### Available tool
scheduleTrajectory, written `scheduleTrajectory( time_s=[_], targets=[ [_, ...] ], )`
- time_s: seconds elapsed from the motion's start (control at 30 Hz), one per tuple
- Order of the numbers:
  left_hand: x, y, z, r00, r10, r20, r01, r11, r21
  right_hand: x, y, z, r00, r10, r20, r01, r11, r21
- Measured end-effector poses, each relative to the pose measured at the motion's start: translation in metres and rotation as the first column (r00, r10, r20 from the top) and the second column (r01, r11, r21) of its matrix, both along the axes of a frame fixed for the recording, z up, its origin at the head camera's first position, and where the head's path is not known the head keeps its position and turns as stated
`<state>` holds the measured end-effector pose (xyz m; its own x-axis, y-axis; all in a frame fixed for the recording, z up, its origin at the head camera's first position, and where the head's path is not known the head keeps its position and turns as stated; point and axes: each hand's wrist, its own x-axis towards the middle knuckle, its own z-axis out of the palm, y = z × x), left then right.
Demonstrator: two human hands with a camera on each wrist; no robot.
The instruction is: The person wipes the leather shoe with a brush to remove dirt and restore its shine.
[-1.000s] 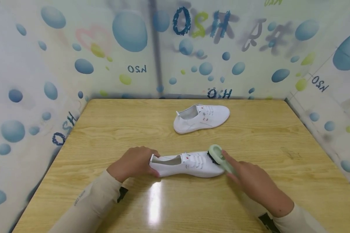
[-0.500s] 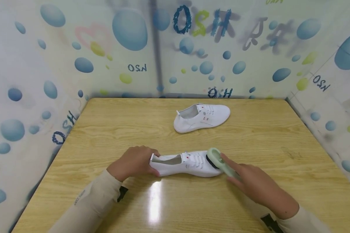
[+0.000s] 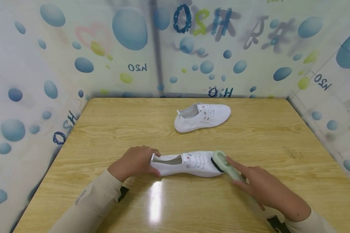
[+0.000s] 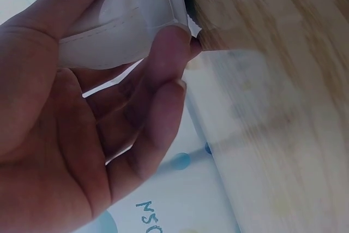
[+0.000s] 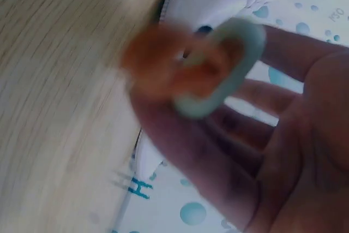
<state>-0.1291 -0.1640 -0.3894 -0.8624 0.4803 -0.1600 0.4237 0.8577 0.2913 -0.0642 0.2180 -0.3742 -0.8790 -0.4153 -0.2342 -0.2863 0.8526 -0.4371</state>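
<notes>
A white lace-up shoe (image 3: 204,161) lies on the table with its toe to the right. My left hand (image 3: 135,163) grips its heel; in the left wrist view the thumb and fingers pinch the white heel (image 4: 109,31). My right hand (image 3: 265,186) holds a pale green brush (image 3: 221,159) by its handle, index finger stretched along the top. The brush's dark bristles (image 3: 217,165) lie against the shoe's toe. In the right wrist view the handle's green end (image 5: 248,42), with a blurred orange piece (image 5: 158,55) at it, sits between thumb and fingers.
A second white shoe (image 3: 205,116) stands farther back on the wooden table (image 3: 128,126), toe to the right. Walls with printed blue drops (image 3: 129,30) enclose the table at the back and both sides.
My right hand and the brush first shifted slightly left over the toe, then moved right and nearer me to the toe's tip. My left hand and the gripped shoe stay in place.
</notes>
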Motion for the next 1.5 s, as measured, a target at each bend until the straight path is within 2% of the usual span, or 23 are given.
scheduleTrajectory(
  time_s=[0.07, 0.17, 0.27, 0.33, 0.4, 0.57, 0.77, 1.0, 1.1, 1.23, 1.37, 1.5],
  targets=[
    [0.001, 0.000, 0.000, 1.000, 0.006, 0.001, -0.006, 1.000, -0.002, -0.001, -0.002, 0.001, 0.999, 0.023, 0.026, -0.022, 0.999, -0.036],
    [0.001, 0.000, 0.000, 1.000, 0.011, 0.001, -0.011, 1.000, -0.003, -0.005, -0.009, 0.000, 1.000, 0.008, 0.011, -0.008, 1.000, -0.021],
    [0.000, 0.000, -0.001, 1.000, 0.015, 0.004, -0.015, 1.000, -0.005, -0.007, -0.014, -0.002, 0.999, -0.037, -0.035, 0.038, 0.999, 0.029],
    [0.000, 0.000, -0.001, 1.000, 0.014, 0.006, -0.014, 1.000, -0.004, -0.007, -0.014, -0.003, 0.996, -0.045, -0.081, 0.051, 0.996, 0.069],
    [0.000, 0.001, -0.001, 1.000, 0.012, 0.006, -0.012, 1.000, -0.003, -0.004, -0.012, -0.004, 0.994, -0.051, -0.093, 0.059, 0.995, 0.082],
    [-0.001, 0.000, -0.002, 1.000, 0.011, 0.003, -0.011, 1.000, -0.004, 0.002, -0.006, -0.003, 0.996, -0.030, -0.078, 0.036, 0.996, 0.076],
    [-0.002, 0.000, -0.001, 1.000, 0.019, 0.009, -0.019, 1.000, -0.016, -0.003, -0.015, -0.005, 0.990, 0.008, -0.138, 0.002, 0.997, 0.075],
    [-0.001, 0.001, -0.001, 1.000, 0.013, 0.009, -0.013, 1.000, -0.016, -0.006, -0.015, -0.007, 0.981, -0.041, -0.190, 0.067, 0.989, 0.133],
    [-0.001, 0.001, -0.001, 1.000, 0.011, 0.006, -0.010, 1.000, -0.018, -0.002, -0.008, -0.005, 0.988, -0.055, -0.142, 0.073, 0.990, 0.122],
    [-0.001, 0.001, -0.002, 1.000, 0.011, 0.008, -0.011, 1.000, -0.017, 0.002, 0.000, -0.002, 0.999, -0.030, -0.037, 0.031, 0.998, 0.047],
    [-0.002, 0.001, -0.003, 0.999, 0.022, 0.029, -0.022, 1.000, -0.015, 0.002, 0.002, -0.002, 1.000, 0.027, 0.010, -0.027, 1.000, -0.017],
    [-0.003, 0.000, -0.003, 0.999, 0.029, 0.046, -0.029, 1.000, -0.013, -0.003, -0.004, -0.004, 1.000, 0.000, 0.019, 0.000, 1.000, -0.026]
  ],
)
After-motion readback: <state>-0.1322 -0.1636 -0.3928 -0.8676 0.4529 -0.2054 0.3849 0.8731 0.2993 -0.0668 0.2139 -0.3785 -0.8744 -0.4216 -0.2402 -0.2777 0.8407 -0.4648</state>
